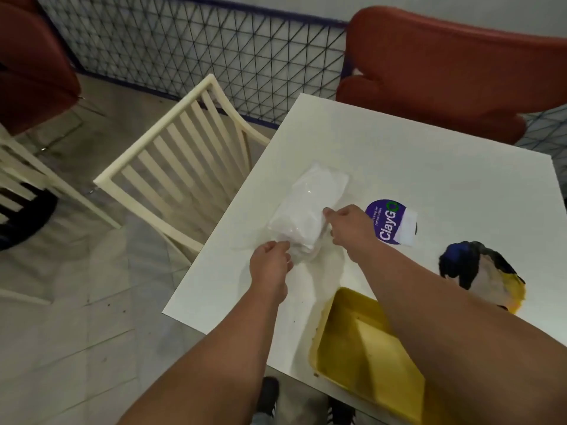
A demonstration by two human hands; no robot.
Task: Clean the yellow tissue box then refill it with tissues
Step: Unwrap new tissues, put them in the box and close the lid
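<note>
Both hands on the clear plastic pack of white tissues, which lies on the white square tabletop, roughly mid-table toward its left edge. Pack runs diagonally, far end pointing up-right.

Left hand: fingers curled, pinching the loose clear wrapper at the pack's near end. Right hand: thumb and fingertips pinched on the wrapper at the pack's near right side. The two hands are close together but not touching each other. Whether the wrapper is already torn open, can't tell; the plastic is too glary.

Yellow rectangular plastic tissue box: sits open side up at the near edge of the tabletop, under the right forearm, well apart from the tissue pack. Inside looks empty of tissues, with dark specks along the left rim and on the tabletop just beside it.

Crumpled cloth in blue, black, white and yellow: on the tabletop right of the right forearm, near the box's far right corner.

Round purple "ClayGo" sticker on the tabletop just right of the right hand, a white slip covering its right side.

Cream slatted wooden chair against the table's left edge. Red upholstered seat at the far side. Dark wire mesh fence behind. Grey tiled floor.
</note>
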